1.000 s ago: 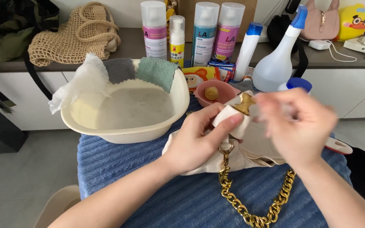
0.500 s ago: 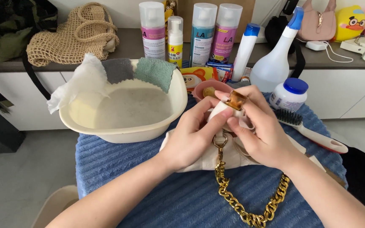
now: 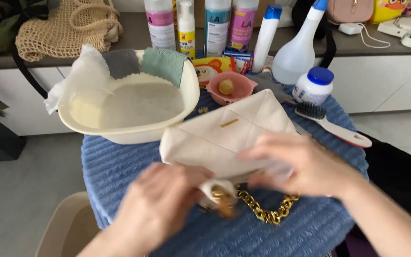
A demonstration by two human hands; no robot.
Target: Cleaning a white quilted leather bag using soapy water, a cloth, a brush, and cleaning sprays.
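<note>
1. Head view: your left hand [image 3: 160, 202] is curled at the near edge of the bag [image 3: 224, 135], fingers closed around the tab with the gold clasp [image 3: 220, 200]. It is blurred, but the grip reads as shut on that tab.
2. Your right hand [image 3: 305, 164] lies over the bag's near right corner, fingers bent onto the cream leather, likely to steady it. I cannot tell whether it pinches anything; motion blur hides the fingertips.
3. The bag lies flat on the blue towel [image 3: 120, 166], its quilted face up, so both hands can work the hardware at the near edge.
4. The chain [image 3: 262, 212] hangs out from under the bag between your hands, onto the towel.
5. The basin [image 3: 186, 102] sits just behind the bag with cloths draped over its rim, close to hand.
6. The brush [image 3: 329, 123], white jar [image 3: 314, 85] and pink bowl [image 3: 243, 88] sit near the bag's far side; bottles [image 3: 217, 26] line the counter behind.
</note>
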